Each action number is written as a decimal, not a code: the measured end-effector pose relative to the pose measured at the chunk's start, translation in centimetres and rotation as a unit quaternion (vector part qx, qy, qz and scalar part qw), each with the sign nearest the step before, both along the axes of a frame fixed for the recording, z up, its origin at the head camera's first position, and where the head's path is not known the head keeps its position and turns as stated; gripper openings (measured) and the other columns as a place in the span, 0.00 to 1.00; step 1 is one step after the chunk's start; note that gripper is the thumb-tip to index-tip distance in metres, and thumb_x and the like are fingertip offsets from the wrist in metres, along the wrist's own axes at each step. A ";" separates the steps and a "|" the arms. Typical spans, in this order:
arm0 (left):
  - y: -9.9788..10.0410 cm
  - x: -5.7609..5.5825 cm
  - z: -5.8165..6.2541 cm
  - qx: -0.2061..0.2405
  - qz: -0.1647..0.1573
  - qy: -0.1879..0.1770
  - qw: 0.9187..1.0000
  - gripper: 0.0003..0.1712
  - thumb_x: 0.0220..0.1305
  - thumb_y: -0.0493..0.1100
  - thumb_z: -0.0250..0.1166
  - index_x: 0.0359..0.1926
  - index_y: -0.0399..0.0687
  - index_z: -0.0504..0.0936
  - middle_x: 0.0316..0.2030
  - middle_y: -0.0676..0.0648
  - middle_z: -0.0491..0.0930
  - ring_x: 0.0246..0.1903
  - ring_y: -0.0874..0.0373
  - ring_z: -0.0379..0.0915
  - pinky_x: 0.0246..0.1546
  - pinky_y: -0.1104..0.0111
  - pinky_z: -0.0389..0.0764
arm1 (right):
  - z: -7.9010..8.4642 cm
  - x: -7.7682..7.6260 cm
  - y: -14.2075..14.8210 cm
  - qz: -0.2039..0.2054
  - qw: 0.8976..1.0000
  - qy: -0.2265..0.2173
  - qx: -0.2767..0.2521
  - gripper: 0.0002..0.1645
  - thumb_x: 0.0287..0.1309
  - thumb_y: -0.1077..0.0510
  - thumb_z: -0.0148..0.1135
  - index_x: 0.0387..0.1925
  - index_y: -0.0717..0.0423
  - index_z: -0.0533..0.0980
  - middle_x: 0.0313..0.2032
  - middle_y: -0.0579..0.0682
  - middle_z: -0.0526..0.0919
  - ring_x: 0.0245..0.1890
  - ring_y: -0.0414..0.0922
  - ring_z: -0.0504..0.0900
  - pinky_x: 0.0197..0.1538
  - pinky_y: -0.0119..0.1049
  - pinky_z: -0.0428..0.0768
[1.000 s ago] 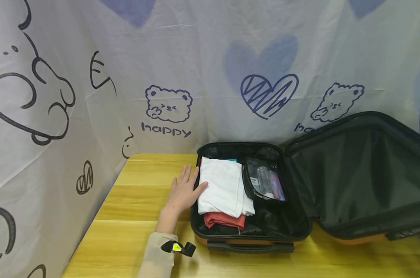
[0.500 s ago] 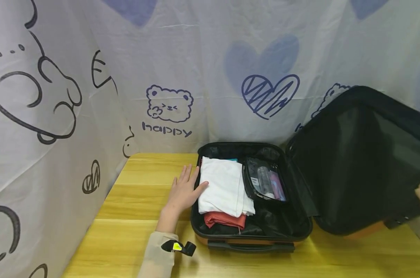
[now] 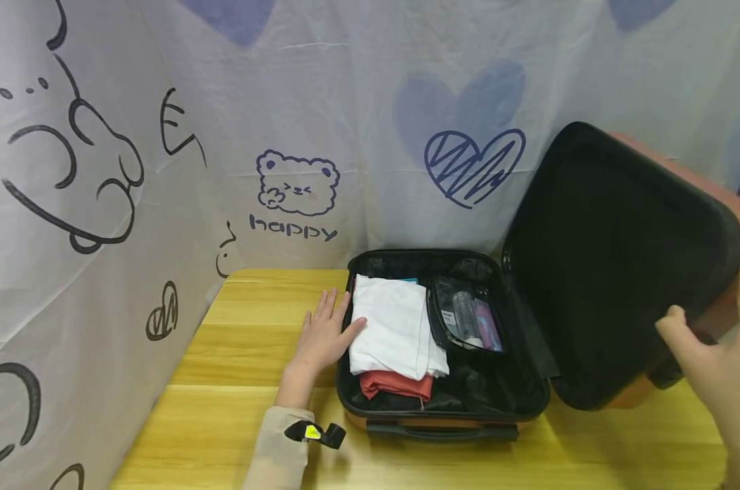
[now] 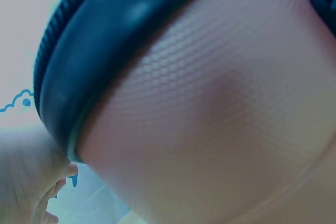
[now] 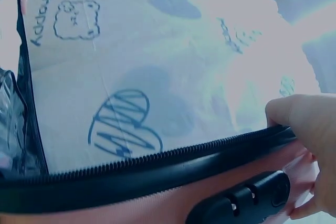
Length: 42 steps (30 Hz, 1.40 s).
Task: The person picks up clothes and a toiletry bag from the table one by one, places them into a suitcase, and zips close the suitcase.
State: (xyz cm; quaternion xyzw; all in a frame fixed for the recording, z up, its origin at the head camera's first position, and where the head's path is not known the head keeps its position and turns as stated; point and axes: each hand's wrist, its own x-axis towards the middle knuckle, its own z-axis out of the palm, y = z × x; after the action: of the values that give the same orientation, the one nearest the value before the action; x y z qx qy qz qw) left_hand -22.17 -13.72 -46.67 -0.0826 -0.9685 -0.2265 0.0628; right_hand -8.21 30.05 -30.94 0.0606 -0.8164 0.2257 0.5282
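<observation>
An orange-pink suitcase [image 3: 443, 413] lies with its base flat on the table. Its black-lined lid [image 3: 615, 272] stands tilted up on the right side. My right hand [image 3: 721, 367] grips the lid's free edge, thumb on the lining side and fingers around the shell. In the right wrist view, that hand [image 5: 312, 135] holds the zippered edge near a black combination lock [image 5: 241, 200]. My left hand [image 3: 323, 337] rests against the base's left rim, fingers straight. Inside the base lie a folded white cloth [image 3: 388, 327], a folded red cloth [image 3: 400, 384] and a clear black-edged pouch [image 3: 468, 320].
The wooden table [image 3: 222, 395] extends left and in front of the suitcase. A printed white curtain [image 3: 357, 136] hangs close behind the suitcase, and another stretch runs along the left side. A black handle [image 3: 443, 432] sticks out at the base's front.
My right hand has come into view from the right, holding the lid. The lid has swung up and leftward from its leaning-back position. My left hand has stayed in place.
</observation>
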 end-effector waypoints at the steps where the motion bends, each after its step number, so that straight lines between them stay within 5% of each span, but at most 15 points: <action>1: 0.0 0.0 0.0 0.000 0.000 -0.002 1.000 0.44 0.68 0.71 0.44 0.77 0.55 0.51 0.78 0.44 0.43 0.78 0.49 0.32 0.73 0.40 0.45 | 0.0 0.1 -0.4 -0.008 1.000 0.006 0.011 0.49 0.54 0.34 0.46 0.73 0.57 0.58 0.74 0.58 0.56 0.76 0.55 0.51 0.77 0.49 0.46; 8: -0.1 0.1 0.0 0.002 0.003 -0.002 1.000 0.44 0.68 0.72 0.43 0.77 0.55 0.52 0.78 0.44 0.43 0.78 0.48 0.33 0.73 0.40 0.45 | 0.6 0.1 -3.7 -0.027 0.991 0.085 0.103 0.43 0.58 0.39 0.44 0.68 0.62 0.65 0.69 0.63 0.66 0.71 0.65 0.60 0.75 0.58 0.53; 12: -0.2 0.0 -0.2 0.004 0.005 -0.009 1.000 0.45 0.68 0.72 0.43 0.77 0.57 0.50 0.78 0.45 0.42 0.78 0.49 0.32 0.73 0.41 0.43 | 0.4 -0.5 -5.5 -0.005 0.983 0.142 0.119 0.38 0.60 0.42 0.46 0.65 0.61 0.70 0.66 0.63 0.71 0.67 0.71 0.63 0.71 0.62 0.59; 20: -0.1 -0.1 -0.2 0.013 0.003 -0.011 1.000 0.44 0.68 0.72 0.42 0.77 0.57 0.50 0.78 0.45 0.42 0.78 0.49 0.31 0.74 0.41 0.42 | -0.1 -1.8 -8.3 0.027 0.970 0.199 0.140 0.33 0.59 0.43 0.48 0.63 0.52 0.74 0.65 0.55 0.74 0.66 0.68 0.66 0.68 0.63 0.64; 28: -0.1 -0.2 -0.4 0.007 0.004 -0.009 1.000 0.44 0.68 0.72 0.42 0.77 0.57 0.50 0.78 0.44 0.44 0.78 0.50 0.32 0.74 0.41 0.43 | -0.7 -1.7 -10.8 0.064 0.963 0.176 0.192 0.31 0.61 0.46 0.44 0.62 0.54 0.74 0.63 0.59 0.73 0.68 0.65 0.64 0.63 0.67 0.65; 33: -0.2 -0.1 -0.3 0.010 0.003 -0.007 1.000 0.44 0.68 0.72 0.43 0.77 0.57 0.50 0.78 0.44 0.44 0.78 0.49 0.32 0.74 0.41 0.43 | -1.4 -1.8 -12.1 0.103 0.953 0.157 0.237 0.28 0.63 0.47 0.45 0.59 0.53 0.75 0.64 0.62 0.71 0.68 0.66 0.63 0.69 0.65 0.60; 42: -0.4 0.0 -0.2 0.010 0.000 -0.005 1.000 0.44 0.68 0.72 0.44 0.77 0.56 0.51 0.78 0.44 0.44 0.78 0.49 0.33 0.73 0.41 0.44 | -3.0 -2.4 -14.3 0.157 0.953 0.125 0.229 0.28 0.60 0.42 0.49 0.57 0.47 0.78 0.66 0.65 0.69 0.67 0.71 0.63 0.64 0.72 0.60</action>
State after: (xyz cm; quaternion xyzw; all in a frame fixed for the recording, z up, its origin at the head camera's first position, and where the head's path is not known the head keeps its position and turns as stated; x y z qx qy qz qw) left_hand -22.13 -14.09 -46.89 -0.0811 -0.9664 -0.2366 0.0583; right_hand -10.65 15.78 -33.93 0.3345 -0.7539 0.1035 0.5559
